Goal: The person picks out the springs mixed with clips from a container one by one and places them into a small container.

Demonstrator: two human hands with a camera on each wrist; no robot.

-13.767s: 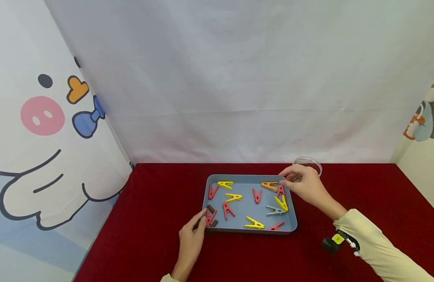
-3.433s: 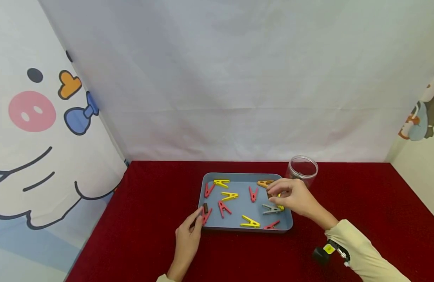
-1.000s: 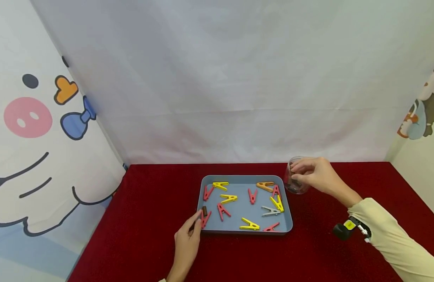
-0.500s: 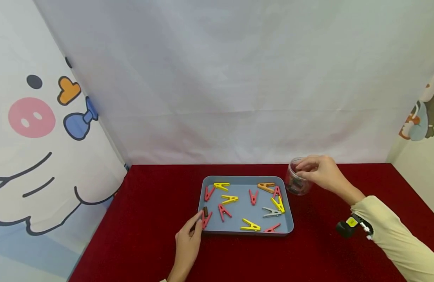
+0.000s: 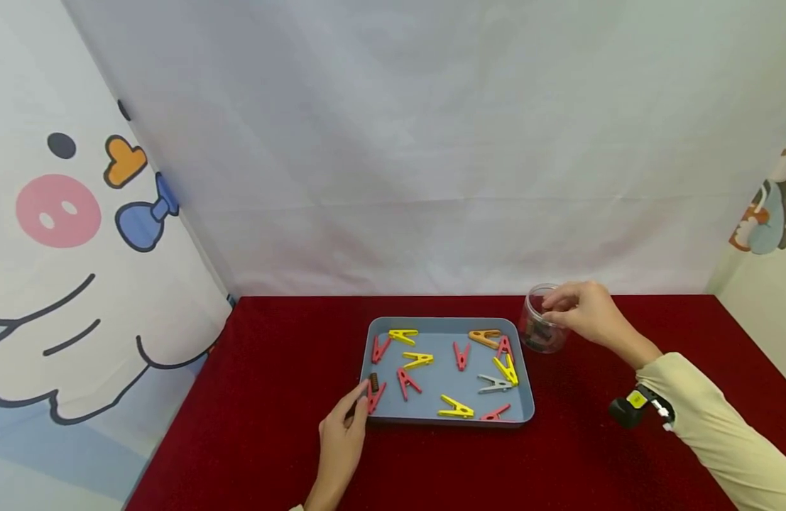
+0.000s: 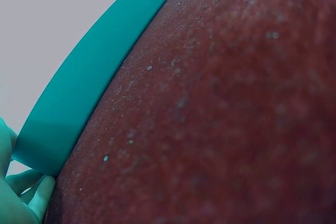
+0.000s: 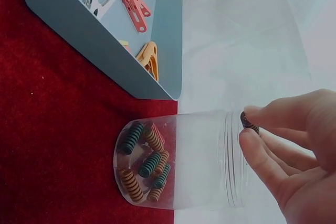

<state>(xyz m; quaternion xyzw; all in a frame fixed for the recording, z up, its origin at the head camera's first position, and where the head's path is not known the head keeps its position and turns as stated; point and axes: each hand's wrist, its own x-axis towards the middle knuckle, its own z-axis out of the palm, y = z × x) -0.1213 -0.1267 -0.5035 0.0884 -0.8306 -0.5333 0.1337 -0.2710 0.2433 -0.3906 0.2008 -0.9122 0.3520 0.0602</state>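
Note:
My right hand [image 5: 587,312] pinches a dark coil spring [image 7: 249,123] between thumb and fingertip at the mouth of a clear plastic jar [image 7: 205,161]. Several green and brown springs [image 7: 131,184] lie at the jar's bottom. Left of it stands a shallow blue-grey tray [image 5: 431,404] with red, yellow, orange and grey plastic clips; one is a yellow clip [image 5: 456,407]. At the tray's front left corner my left hand [image 5: 341,440] grips its edge. One brown spring [image 5: 374,382] lies inside, touching or close to a red clip [image 5: 375,399], near the left fingertips.
A dark red cloth [image 5: 271,369] covers the table. White fabric [image 5: 431,177] hangs right behind the table's back edge, and a cartoon-printed sheet [image 5: 60,298] closes the left side. The jar stands close to the tray's back right corner.
Of two springs at the tray's left, one is gone. My right hand carried a spring over the tray to the jar and has since shifted slightly right at its mouth. My left hand stays put.

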